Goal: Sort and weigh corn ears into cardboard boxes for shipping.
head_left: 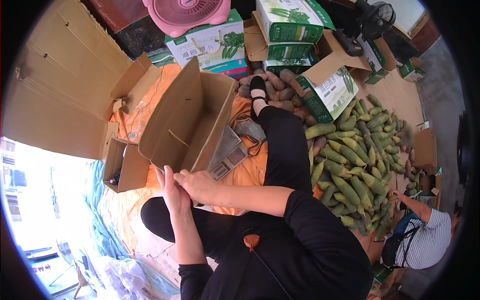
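Plainly, the open cardboard box (187, 117) is being tipped on its side, mouth and flaps toward the person, lying over the orange tarp (145, 107) just above the raised knee. Both hands are meeting at its near lower edge: the left hand (170, 192) is pressing flat, fingers up, against the flap, while the right hand (200, 185) is curling over the same edge, grasping the cardboard. Held this way, the box is probably being steadied so a flap can be folded.

A grey weighing scale (227, 152) is lying just beside the box on the tarp, half tucked under it, near the outstretched leg. A smaller open carton (125, 165) is sitting to the left, touching the box's corner.

Further right, a heap of green cucumbers (357, 160) is spreading over flattened cardboard, with brown tubers (277, 92) piled beyond the shoe. Printed green-and-white cartons (290, 22) are stacking behind, a pink fan (187, 12) resting on one. Another person in a striped shirt (432, 240) is reaching into the heap.
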Motion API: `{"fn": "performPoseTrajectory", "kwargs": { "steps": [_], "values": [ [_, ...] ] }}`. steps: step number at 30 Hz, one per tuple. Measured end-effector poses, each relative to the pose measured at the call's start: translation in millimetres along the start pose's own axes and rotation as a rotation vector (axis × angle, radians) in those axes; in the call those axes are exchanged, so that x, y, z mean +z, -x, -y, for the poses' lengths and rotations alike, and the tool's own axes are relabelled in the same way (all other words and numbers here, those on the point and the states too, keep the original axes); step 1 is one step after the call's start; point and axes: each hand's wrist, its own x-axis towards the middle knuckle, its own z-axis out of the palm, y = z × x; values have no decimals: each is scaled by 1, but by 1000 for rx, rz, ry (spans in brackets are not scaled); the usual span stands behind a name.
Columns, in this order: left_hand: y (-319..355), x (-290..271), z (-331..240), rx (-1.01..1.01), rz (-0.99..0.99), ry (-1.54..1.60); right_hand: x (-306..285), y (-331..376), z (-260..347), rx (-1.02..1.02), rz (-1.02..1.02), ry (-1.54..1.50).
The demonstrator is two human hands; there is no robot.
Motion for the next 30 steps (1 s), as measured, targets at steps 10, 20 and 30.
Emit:
{"fn": "performPoseTrajectory", "kwargs": {
  "steps": [10,20,30],
  "values": [
    [21,19,-2,492,-306,-557,-36,21,-33,-22,-79,-271],
    [-8,40,33,537,67,-1648,-203,81,-115,232,-736,-338],
    [-59,56,63,110,192,-2127,-138,286,-291,966,-683,33]
  ]
}}
